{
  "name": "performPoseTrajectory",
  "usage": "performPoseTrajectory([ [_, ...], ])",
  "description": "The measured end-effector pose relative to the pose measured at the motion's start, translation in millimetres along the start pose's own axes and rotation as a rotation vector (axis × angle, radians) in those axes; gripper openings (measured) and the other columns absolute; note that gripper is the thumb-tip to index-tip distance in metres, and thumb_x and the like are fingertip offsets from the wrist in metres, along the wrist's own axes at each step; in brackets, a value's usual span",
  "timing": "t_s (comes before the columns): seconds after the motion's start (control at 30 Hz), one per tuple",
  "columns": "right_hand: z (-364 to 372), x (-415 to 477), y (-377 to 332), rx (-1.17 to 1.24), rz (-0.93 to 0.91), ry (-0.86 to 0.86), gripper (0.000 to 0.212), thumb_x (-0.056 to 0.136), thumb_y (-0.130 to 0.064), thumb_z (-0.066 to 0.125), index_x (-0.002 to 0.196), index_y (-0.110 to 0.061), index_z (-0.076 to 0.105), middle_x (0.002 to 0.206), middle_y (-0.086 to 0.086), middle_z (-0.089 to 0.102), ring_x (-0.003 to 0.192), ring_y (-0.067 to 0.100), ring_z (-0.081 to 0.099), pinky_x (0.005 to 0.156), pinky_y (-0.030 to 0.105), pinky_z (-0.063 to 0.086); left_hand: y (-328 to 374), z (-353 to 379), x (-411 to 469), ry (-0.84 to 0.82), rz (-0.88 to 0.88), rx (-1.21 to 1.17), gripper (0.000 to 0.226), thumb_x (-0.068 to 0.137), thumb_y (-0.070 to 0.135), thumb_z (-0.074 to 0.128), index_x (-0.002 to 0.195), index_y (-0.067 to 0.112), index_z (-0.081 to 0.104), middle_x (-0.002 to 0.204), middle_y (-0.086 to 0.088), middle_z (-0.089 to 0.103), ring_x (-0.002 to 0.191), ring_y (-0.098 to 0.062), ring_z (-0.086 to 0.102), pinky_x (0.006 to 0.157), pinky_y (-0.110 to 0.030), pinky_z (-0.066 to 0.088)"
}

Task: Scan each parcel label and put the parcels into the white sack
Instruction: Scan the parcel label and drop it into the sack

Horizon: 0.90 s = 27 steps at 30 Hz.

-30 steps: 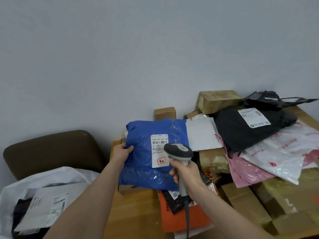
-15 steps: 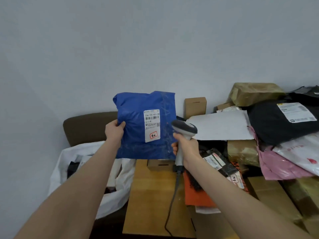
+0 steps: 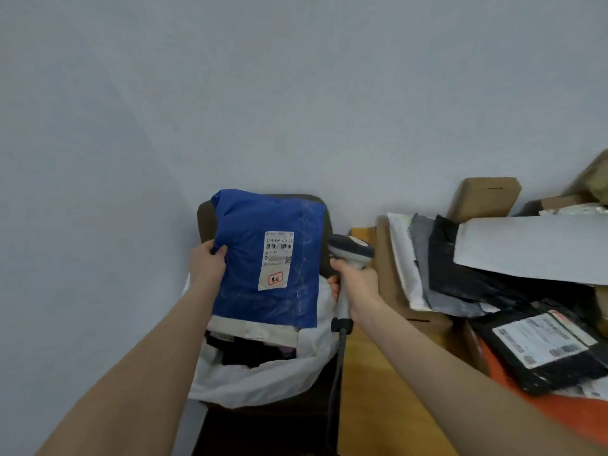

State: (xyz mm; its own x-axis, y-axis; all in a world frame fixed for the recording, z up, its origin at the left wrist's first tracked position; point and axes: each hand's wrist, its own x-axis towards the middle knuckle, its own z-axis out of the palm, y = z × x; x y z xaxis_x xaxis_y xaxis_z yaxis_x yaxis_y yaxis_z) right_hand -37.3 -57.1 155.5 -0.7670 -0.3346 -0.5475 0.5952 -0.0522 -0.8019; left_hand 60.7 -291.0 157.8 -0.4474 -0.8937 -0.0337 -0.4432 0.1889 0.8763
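In the middle of the frame the left hand [image 3: 209, 264] grips the blue parcel [image 3: 260, 291] by its left edge, thumb on the front and fingers hidden behind, and holds it upright in the air directly above the open mouth of the white sack [image 3: 263, 380], which sits on a dark chair [image 3: 204, 218] at lower centre. The right hand [image 3: 357, 284] is wrapped around the handle of the scanner [image 3: 350, 250], just right of the parcel, with its head turned toward the label [image 3: 278, 260] on the parcel's front. The main risk looks to be a missed read: the scanner sits off to the side, at a steep angle to the label, and the plastic is wrinkled, so the barcode may not register. If the parcel then goes into the sack, it goes in unscanned. A tiny red speck shows just right of the label; if that is the aiming light, it is off the barcode. The one-sided grip on a soft, floppy bag could also let it sag or slip early. The sack's rim is slack and folded over, so a careless drop could catch the edge and slide off the chair. The scanner's cable [image 3: 337, 373] hangs beside the sack and the table [image 3: 371, 363], and it could snag either one.
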Motion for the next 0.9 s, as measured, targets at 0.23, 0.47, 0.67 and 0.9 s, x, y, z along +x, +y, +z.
performPoseTrajectory([
  [0.23, 101.6, 46.4, 61.6, -0.068, 0.139, 0.068, 0.021, 0.086, -0.018, 0.068, 0.071, -0.005, 0.062, 0.053, 0.006, 0.058, 0.047, 0.018, 0.051, 0.057, 0.032, 0.045, -119.4, -34.4, 86.0, -0.1, -0.211, 0.165, 0.019, 0.098, 0.016, 0.046, 0.091, 0.004, 0.06, 0.092, -0.017, 0.062, 0.084, -0.031, 0.057, 0.078, -0.038, 0.046],
  [0.47, 136.8, 100.7, 111.3, -0.147, 0.236, 0.152, 0.015, 0.089, -0.015, 0.067, 0.081, -0.002, 0.063, 0.057, 0.008, 0.058, 0.047, 0.014, 0.051, 0.045, 0.022, 0.045, -224.4, 14.9, 107.8, -0.195, -0.485, 0.06, 0.031, 0.094, 0.008, 0.051, 0.063, 0.008, 0.052, 0.068, -0.01, 0.055, 0.072, -0.025, 0.052, 0.064, -0.03, 0.042],
  [0.67, 150.4, 145.5, 142.4, -0.147, 0.298, 0.142, 0.011, 0.088, -0.011, 0.066, 0.084, -0.003, 0.06, 0.054, 0.007, 0.056, 0.042, 0.011, 0.049, 0.043, 0.021, 0.044, -274.4, 46.8, 129.6, -0.095, -0.575, 0.055, 0.016, 0.096, 0.009, 0.048, 0.088, 0.005, 0.061, 0.072, -0.008, 0.053, 0.071, -0.023, 0.049, 0.065, -0.03, 0.042],
  [0.9, 142.9, 166.8, 161.9, -0.194, 0.313, 0.165, 0.013, 0.088, -0.013, 0.067, 0.082, -0.004, 0.06, 0.055, 0.008, 0.056, 0.044, 0.013, 0.05, 0.045, 0.023, 0.045, -282.6, 59.3, 141.0, -0.128, -0.442, 0.323, 0.055, 0.089, 0.011, 0.059, 0.138, 0.001, 0.036, 0.124, -0.021, 0.054, 0.107, -0.037, 0.055, 0.085, -0.045, 0.048],
])
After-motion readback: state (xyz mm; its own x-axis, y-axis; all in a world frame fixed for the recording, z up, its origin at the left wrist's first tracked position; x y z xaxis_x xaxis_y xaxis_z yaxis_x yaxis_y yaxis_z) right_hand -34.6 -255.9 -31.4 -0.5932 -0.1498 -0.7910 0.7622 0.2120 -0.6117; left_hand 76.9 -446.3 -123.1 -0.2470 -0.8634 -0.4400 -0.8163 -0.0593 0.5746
